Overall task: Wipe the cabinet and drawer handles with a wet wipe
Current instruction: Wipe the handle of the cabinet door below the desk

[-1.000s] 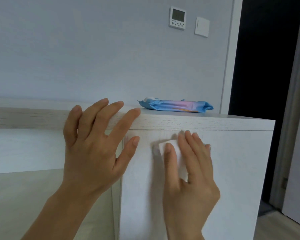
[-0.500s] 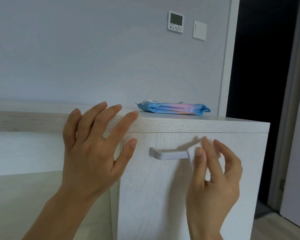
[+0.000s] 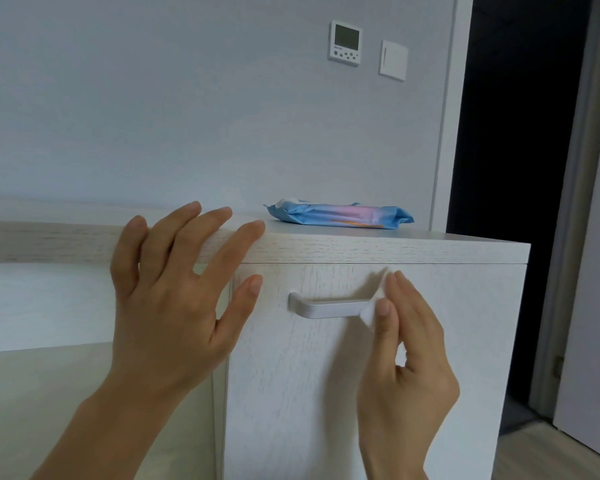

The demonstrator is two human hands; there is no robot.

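Note:
A white cabinet (image 3: 447,341) fills the lower right, with a pale grey bar handle (image 3: 326,308) on its front. My right hand (image 3: 409,355) pinches a white wet wipe (image 3: 371,311) around the handle's right end. With fingers spread and straight, my left hand (image 3: 174,299) rests against the cabinet's top edge to the left of the handle. Most of the wipe is hidden behind my right fingers.
A blue and pink wet wipe pack (image 3: 340,216) lies on the cabinet top (image 3: 430,244). A thermostat (image 3: 345,43) and a light switch (image 3: 393,60) hang on the wall. A dark doorway (image 3: 520,168) opens at the right. A lower pale surface (image 3: 32,306) extends left.
My right hand slid with the wipe from the handle's left part to its right end, uncovering the bar. My left hand stayed in place.

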